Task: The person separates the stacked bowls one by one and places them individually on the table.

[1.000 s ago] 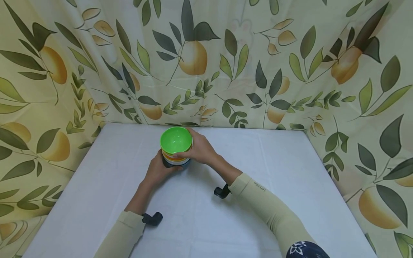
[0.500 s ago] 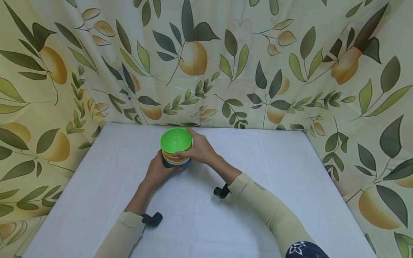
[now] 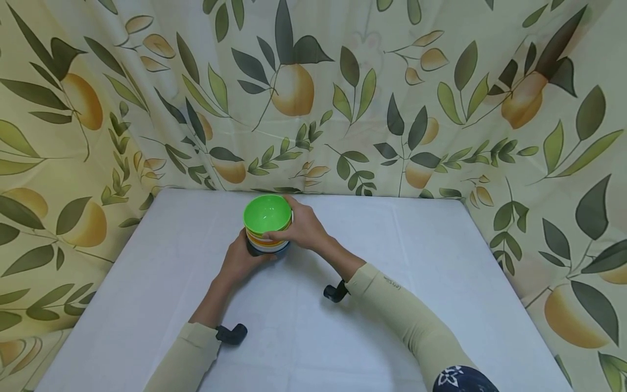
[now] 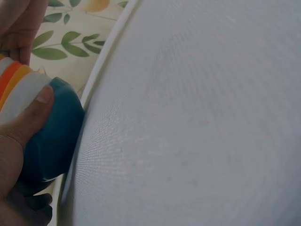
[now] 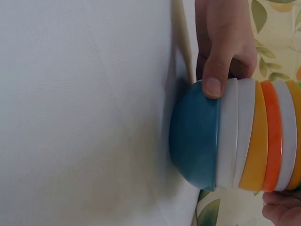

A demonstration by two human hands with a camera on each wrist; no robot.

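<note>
A stack of nested bowls stands upright near the table's far edge, with a green bowl on top and a blue bowl at the bottom. Between them, white, yellow and orange bowls show as bands in the right wrist view. My left hand grips the blue bowl low on the left, its thumb pressed near that bowl's rim. Higher up on the right, my right hand holds the upper stack, thumb in front just under the green rim. Its far fingers are mostly hidden behind the bowls.
A white cloth covers the table. Behind and beside it hangs a curtain printed with fruit and leaves. Each wrist carries a small black camera, one on the left and one on the right.
</note>
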